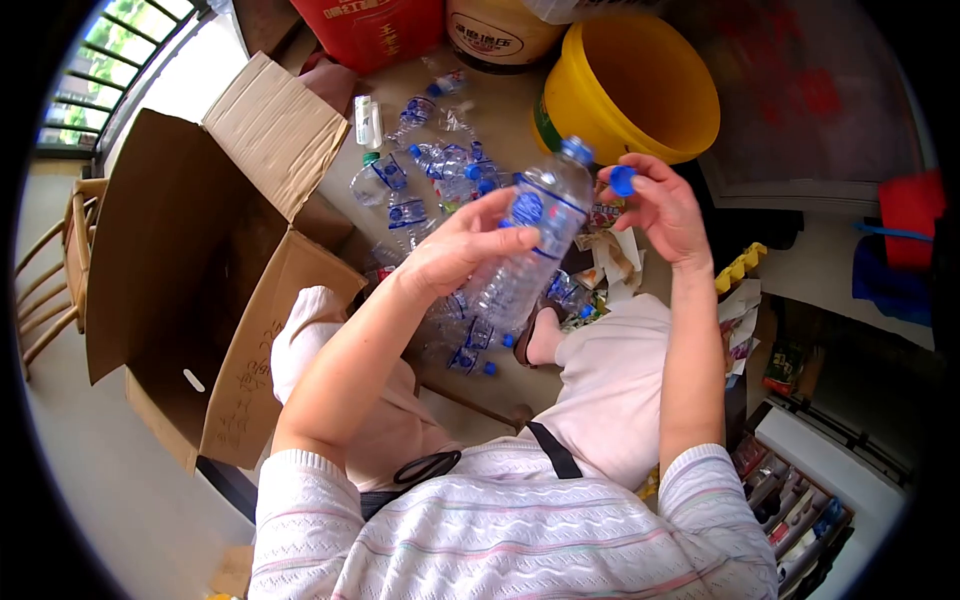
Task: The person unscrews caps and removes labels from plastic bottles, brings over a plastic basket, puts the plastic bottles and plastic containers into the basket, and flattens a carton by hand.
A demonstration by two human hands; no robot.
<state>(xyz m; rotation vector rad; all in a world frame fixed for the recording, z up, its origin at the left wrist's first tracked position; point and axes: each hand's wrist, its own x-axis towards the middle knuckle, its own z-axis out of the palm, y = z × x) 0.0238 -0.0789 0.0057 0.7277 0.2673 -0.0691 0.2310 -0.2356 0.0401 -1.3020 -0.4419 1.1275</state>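
Observation:
My left hand (470, 240) is wrapped round the middle of a clear plastic bottle (545, 225) with a blue label. The bottle is tilted, its neck up and leaning right; blue shows at the neck, but I cannot tell whether that is a cap or a ring. Just right of the neck, my right hand (665, 205) pinches a blue bottle cap (622, 181) between thumb and fingers. The cap is apart from the bottle. Beneath both hands, several more clear plastic bottles (450, 160) with blue caps lie scattered on the floor.
A large open cardboard box (250, 370) stands at left. Beyond the bottles are a yellow bucket (560, 90), a white tub (500, 35) and a red bag (370, 30). Paper scraps (615, 260) lie near my foot. A wooden chair (75, 250) stands far left, a drawer (800, 500) lower right.

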